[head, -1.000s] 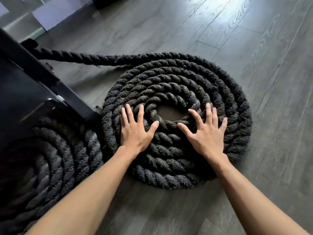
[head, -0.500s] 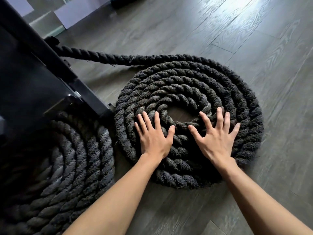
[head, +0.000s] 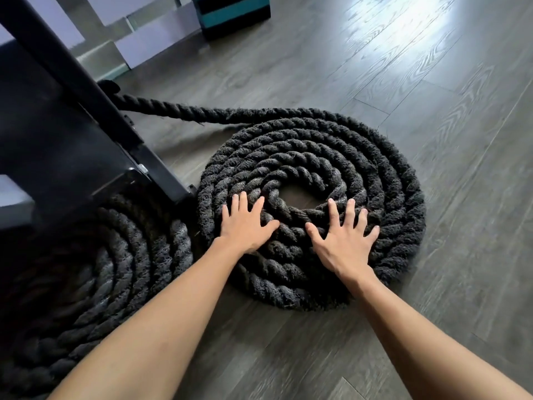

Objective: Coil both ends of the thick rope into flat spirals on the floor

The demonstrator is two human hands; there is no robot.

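Wood floor (head: 432, 82), two rope spirals (head: 317, 157)

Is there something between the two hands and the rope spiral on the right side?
Nothing visible. The left hand and the right hand both lie flat, fingers spread, directly on the near turns of the right spiral. The black metal frame stands to the left, between this spiral and the left spiral, clear of both hands.

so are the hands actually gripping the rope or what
Nothing is gripped. The left hand and right hand lie flat, fingers spread, on the near inner turns of the right coil.
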